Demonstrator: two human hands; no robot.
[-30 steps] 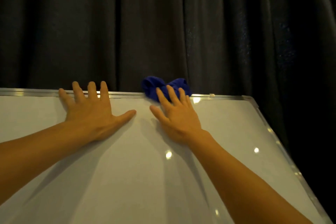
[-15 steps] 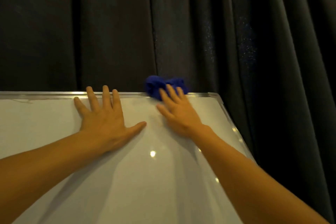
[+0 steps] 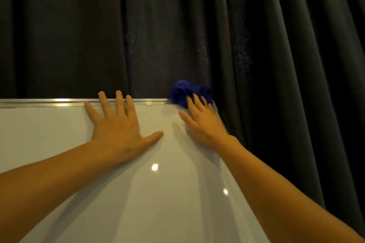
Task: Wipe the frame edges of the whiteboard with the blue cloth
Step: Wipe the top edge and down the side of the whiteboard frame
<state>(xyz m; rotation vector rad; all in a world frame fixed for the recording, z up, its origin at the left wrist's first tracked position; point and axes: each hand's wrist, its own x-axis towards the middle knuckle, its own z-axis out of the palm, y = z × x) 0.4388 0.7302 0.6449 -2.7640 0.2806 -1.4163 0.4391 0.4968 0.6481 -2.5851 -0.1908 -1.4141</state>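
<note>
The whiteboard (image 3: 59, 144) fills the lower part of the view, with a metal frame edge (image 3: 49, 102) along its top. A bunched blue cloth (image 3: 181, 92) sits on the top right corner of the frame. My right hand (image 3: 203, 124) presses its fingertips on the cloth, fingers stretched flat rather than curled around it. My left hand (image 3: 116, 130) lies flat on the board with fingers spread, its fingertips reaching over the top frame edge.
A dark pleated curtain (image 3: 276, 45) hangs right behind the board and along its right side. The board's right frame edge (image 3: 220, 116) runs down under my right forearm.
My right hand has slid the blue cloth rightward along the top frame to the top right corner. My left hand has stayed flat on the board.
</note>
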